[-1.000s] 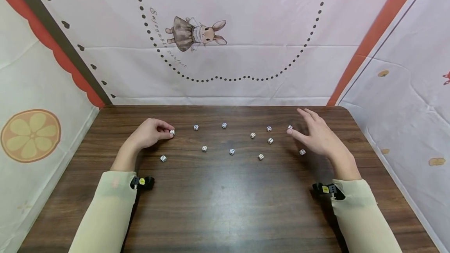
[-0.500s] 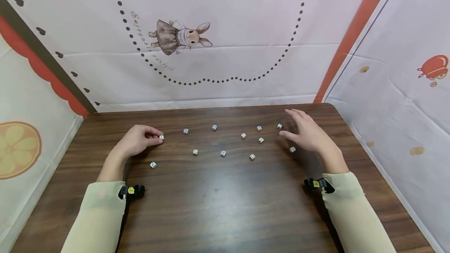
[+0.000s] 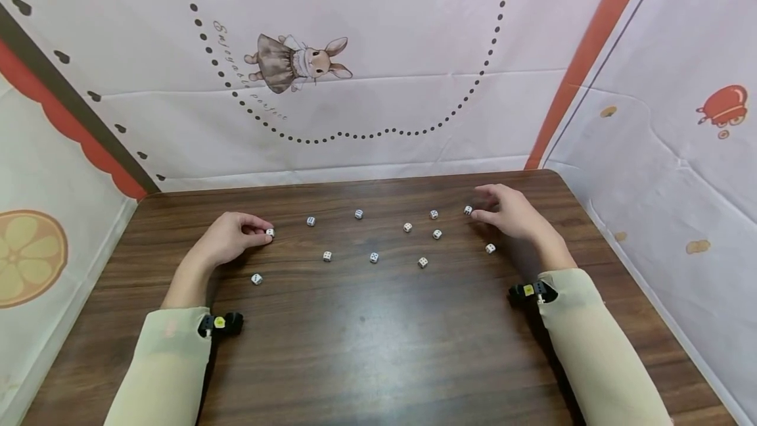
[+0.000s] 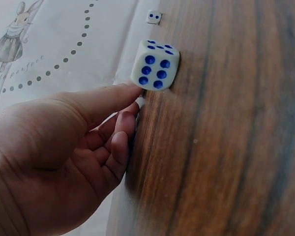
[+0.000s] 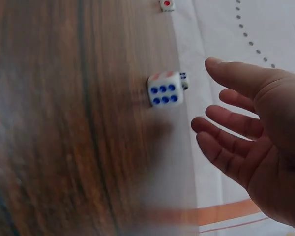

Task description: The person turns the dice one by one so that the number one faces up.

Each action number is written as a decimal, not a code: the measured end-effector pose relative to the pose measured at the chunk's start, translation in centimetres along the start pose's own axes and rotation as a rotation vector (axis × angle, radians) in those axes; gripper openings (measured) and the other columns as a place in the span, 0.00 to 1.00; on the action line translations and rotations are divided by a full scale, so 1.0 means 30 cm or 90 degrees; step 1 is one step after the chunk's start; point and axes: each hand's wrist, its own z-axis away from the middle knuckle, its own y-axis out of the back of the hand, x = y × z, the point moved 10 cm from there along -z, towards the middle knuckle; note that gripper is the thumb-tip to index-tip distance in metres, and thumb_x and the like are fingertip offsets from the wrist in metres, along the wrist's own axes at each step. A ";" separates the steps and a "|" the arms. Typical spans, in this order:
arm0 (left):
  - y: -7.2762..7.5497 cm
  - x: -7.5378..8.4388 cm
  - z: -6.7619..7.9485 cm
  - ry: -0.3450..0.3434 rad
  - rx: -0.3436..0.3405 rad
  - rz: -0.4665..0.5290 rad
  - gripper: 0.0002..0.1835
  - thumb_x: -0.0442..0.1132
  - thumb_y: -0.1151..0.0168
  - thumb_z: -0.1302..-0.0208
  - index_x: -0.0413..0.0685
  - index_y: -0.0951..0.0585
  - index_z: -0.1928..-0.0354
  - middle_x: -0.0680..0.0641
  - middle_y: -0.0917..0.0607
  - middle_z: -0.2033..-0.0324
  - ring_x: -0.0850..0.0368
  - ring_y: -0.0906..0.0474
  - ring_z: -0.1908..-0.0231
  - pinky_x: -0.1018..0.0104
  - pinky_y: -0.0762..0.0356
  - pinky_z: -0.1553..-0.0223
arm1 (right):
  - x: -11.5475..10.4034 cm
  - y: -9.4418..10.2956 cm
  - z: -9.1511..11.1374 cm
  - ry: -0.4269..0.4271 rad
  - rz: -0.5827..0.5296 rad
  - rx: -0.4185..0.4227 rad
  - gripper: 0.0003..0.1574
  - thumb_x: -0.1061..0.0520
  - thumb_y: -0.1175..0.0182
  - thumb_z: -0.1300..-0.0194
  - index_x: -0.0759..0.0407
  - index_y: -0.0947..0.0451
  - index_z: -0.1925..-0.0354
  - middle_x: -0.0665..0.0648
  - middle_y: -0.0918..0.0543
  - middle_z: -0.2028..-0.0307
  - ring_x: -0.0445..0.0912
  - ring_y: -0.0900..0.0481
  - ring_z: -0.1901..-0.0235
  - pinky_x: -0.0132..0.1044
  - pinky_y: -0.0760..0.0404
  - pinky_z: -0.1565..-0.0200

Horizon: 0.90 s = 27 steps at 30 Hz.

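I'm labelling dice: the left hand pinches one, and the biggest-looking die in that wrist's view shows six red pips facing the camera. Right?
Not quite: the colour is blue, not red, as the left wrist view shows. The left hand does pinch a die, and the biggest-looking die shows six blue pips facing the camera.

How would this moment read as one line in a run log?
left hand grip: pinches a white die | right hand grip: open beside another die | other dice: spread across the table
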 end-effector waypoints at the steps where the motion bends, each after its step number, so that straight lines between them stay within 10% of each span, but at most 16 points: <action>1: 0.000 -0.001 0.001 0.001 0.000 0.001 0.13 0.45 0.29 0.27 0.46 0.10 0.48 0.48 0.13 0.59 0.51 0.20 0.59 0.55 0.23 0.56 | 0.008 -0.001 -0.005 -0.003 -0.006 0.000 0.38 0.55 0.30 0.27 0.68 0.30 0.27 0.70 0.19 0.38 0.63 0.19 0.42 0.62 0.23 0.43; 27: -0.002 -0.005 0.002 0.002 -0.001 0.001 0.13 0.45 0.28 0.27 0.46 0.10 0.48 0.48 0.13 0.60 0.51 0.20 0.60 0.56 0.23 0.57 | 0.017 -0.058 -0.074 0.013 0.003 -0.018 0.11 0.58 0.29 0.29 0.63 0.14 0.53 0.55 0.14 0.64 0.50 0.19 0.62 0.47 0.23 0.55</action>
